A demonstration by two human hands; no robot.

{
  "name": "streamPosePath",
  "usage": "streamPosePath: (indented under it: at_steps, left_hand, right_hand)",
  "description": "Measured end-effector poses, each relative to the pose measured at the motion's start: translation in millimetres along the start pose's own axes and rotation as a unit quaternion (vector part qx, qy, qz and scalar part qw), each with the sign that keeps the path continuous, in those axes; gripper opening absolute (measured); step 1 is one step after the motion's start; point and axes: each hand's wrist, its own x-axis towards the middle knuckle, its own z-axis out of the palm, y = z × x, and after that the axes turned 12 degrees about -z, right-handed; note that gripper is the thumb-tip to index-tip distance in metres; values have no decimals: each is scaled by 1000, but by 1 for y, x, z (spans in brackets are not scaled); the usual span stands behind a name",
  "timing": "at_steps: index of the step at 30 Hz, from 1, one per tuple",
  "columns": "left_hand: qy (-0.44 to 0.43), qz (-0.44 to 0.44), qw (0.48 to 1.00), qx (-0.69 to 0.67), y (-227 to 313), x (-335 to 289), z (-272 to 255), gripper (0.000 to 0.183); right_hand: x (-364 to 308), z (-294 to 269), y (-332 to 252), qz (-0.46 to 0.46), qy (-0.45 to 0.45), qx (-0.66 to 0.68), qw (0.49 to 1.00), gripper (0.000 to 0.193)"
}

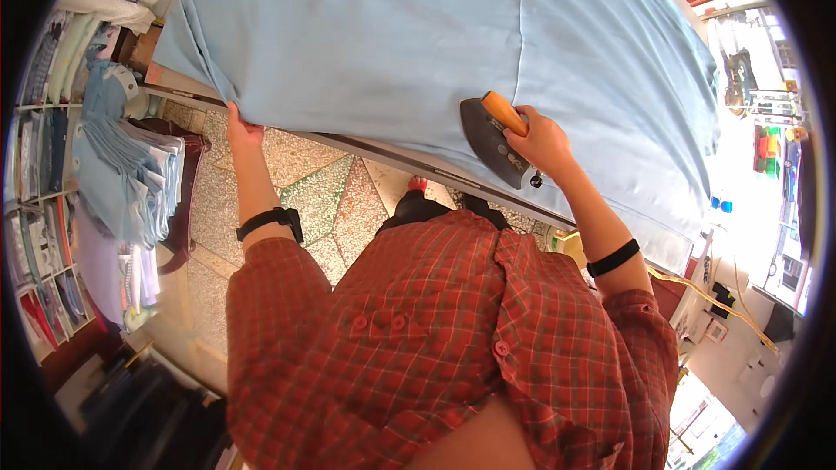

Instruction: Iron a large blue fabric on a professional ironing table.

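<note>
A wide light blue cloth (366,43) lies over the table, with a pale seam line running away from me and folds bunched at its left corner. My right hand (542,144) is wrapped around the orange-yellow handle of a dark iron (486,141). The iron rests on the cloth near the front edge, right of the middle. At the left, my left hand (245,128) pinches the cloth's edge where it meets the table's front rim. Its fingertips are partly hidden by the cloth.
The table's front edge (392,157) runs between me and the cloth. Shelves of folded clothes (52,148) and hanging light blue garments (122,165) stand close at the left. A yellowish cord (714,300) hangs at the right. Below is a patterned stone floor (313,196).
</note>
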Motion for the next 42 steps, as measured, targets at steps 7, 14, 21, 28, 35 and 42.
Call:
streamPosePath:
  at_steps: [7, 14, 21, 28, 35, 42]
  left_hand:
    - [-99, -155, 950, 253, -13, -66, 24, 35]
    - [-65, -22, 971, 230, -47, -104, 33, 36]
    - [51, -6, 994, 92, -93, -90, 19, 44]
    - [-31, -51, 988, 142, -117, -126, 46, 42]
    - [-19, -95, 982, 161, -124, -149, 45, 40]
    - [-28, -92, 978, 184, -118, -151, 43, 45]
  right_hand:
    - [1, 5, 1, -50, -9, -2, 999, 56]
    - [-21, 0, 3, -34, -71, -28, 996, 38]
    - [23, -3, 25, 32, -11, 5, 999, 31]
    - [151, -68, 66, 156, 59, 88, 982, 30]
    - [177, -88, 66, 133, 36, 99, 986, 24]
    - [40, -10, 22, -48, -166, 38, 984, 23]
